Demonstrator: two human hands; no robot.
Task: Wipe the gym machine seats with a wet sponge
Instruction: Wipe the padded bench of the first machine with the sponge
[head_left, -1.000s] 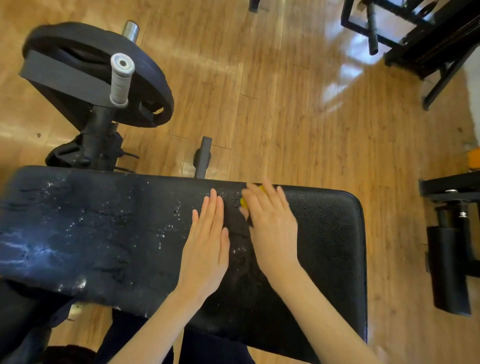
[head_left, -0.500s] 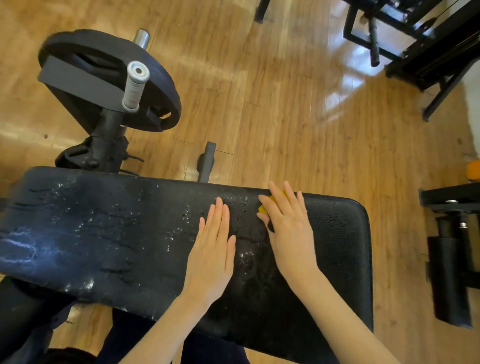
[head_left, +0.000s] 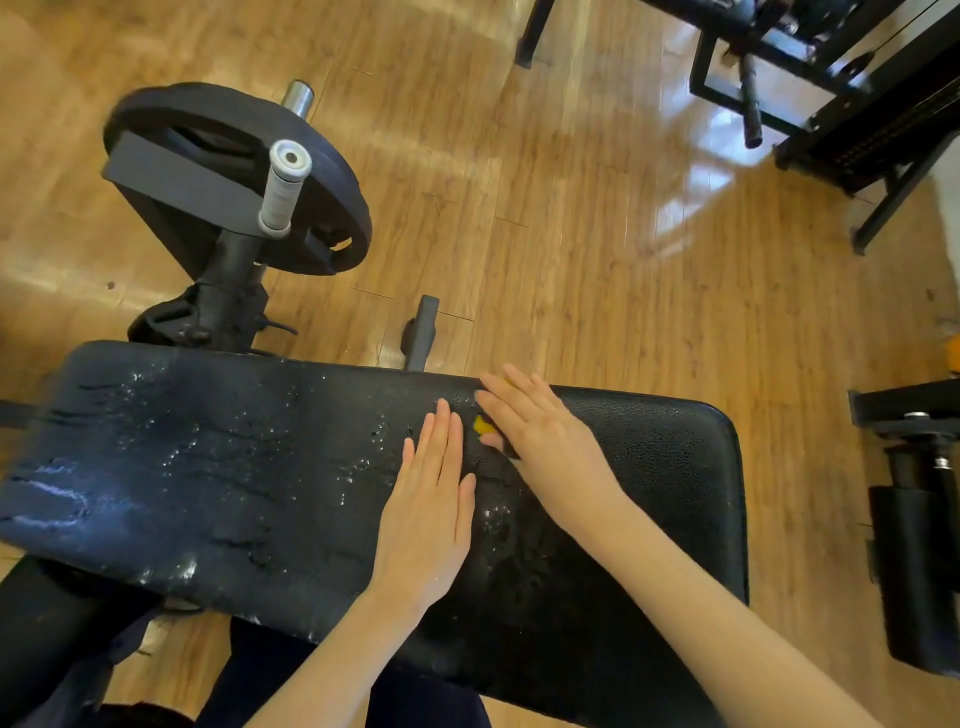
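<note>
A black padded bench (head_left: 218, 467) spans the lower half of the view, its long axis running left to right. The pad surface is textured vinyl. The left and centre portions are wet, with streaks and scattered droplets that catch the light; the right end appears matte and dry.

The left hand (head_left: 428, 509) lies flat on the pad near its centre, fingers straight and together, grasping nothing. The right hand (head_left: 540, 431) lies just beside it, fingers extended and pressing down on a yellow sponge (head_left: 483, 425). Only a small corner of the sponge shows, between the two hands, near the far edge of the pad; the rest is hidden under the palm.

The floor (head_left: 597, 234) is glossy wood plank with bright window reflections at upper right. Behind the bench at left stands a black weight plate (head_left: 332, 218) on a post, with a white grip handle (head_left: 283, 189) in front of it. Black machine frames (head_left: 841, 98) occupy the upper right corner, and a further black frame (head_left: 914, 493) stands at the right edge.
</note>
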